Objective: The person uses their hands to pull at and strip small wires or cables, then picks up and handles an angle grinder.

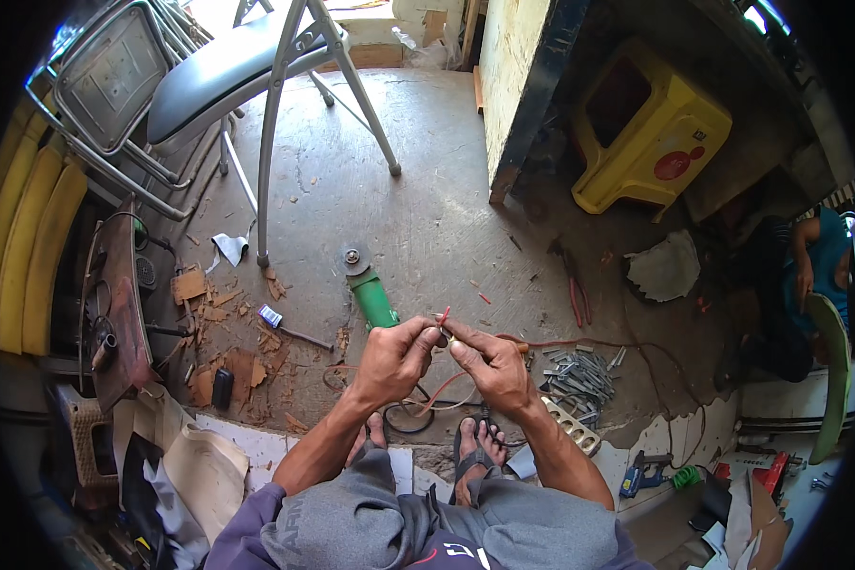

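Observation:
In front of my knees my two hands meet, fingertips pinched together. A thin red wire pokes up between them. My left hand is closed, thumb and forefinger on the wire. My right hand is closed at the same spot, with a small yellowish bit by its thumb; the fingers hide most of what is held. Just beyond my left hand lies a green angle grinder with a disc at its far end. A short red scrap is on the floor beyond my right hand.
Red-handled pliers, a pile of metal pieces, a power strip and an orange cord lie at right. A hammer and wood scraps are at left. A folding chair stands ahead; another person sits far right.

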